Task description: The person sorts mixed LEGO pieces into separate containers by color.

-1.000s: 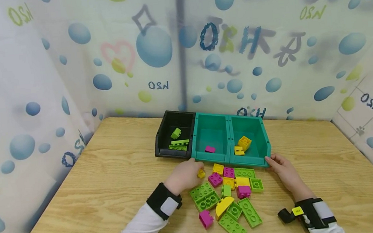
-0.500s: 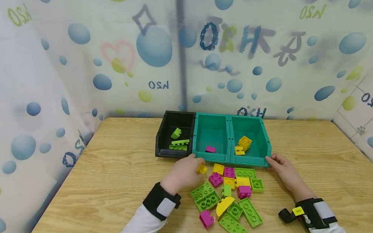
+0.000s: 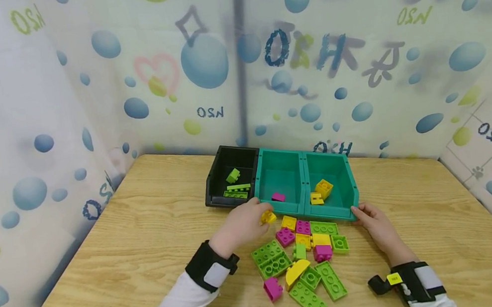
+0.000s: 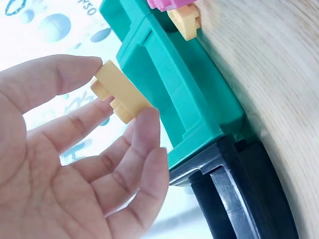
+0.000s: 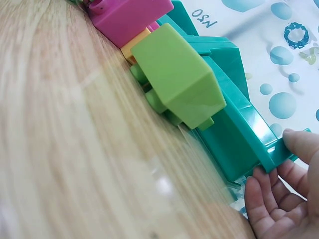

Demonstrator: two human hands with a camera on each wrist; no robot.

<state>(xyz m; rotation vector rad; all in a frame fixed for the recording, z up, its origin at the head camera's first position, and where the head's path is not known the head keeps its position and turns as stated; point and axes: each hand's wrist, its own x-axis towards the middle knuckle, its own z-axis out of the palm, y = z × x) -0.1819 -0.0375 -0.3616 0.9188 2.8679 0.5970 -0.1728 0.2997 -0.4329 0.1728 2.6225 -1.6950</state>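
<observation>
My left hand (image 3: 240, 225) pinches a small yellow building brick (image 3: 269, 216) by its ends, between thumb and fingertips. In the left wrist view the studs of this brick (image 4: 122, 92) face the palm. That hand is just in front of the middle teal bin (image 3: 281, 210), near where it meets the black bin (image 3: 213, 200). With thumb and fingers, my right hand (image 3: 376, 227) grips the front right corner of the right teal bin (image 3: 330, 213). Two yellow bricks (image 3: 323, 188) lie in that bin, a magenta brick (image 3: 278, 197) in the middle one, and green bricks (image 3: 233, 176) in the black one.
Loose bricks lie in front of the bins on the wooden table (image 3: 138, 245): several green ones such as a long plate (image 3: 308, 301), a yellow curved piece (image 3: 297, 272), and a magenta brick (image 3: 273, 289) nearest me. A printed curtain (image 3: 169, 106) hangs behind the table.
My left hand has risen slightly and shifted right with the yellow brick, closer to the front edge of the middle bin. The right hand stays on the bin corner.
</observation>
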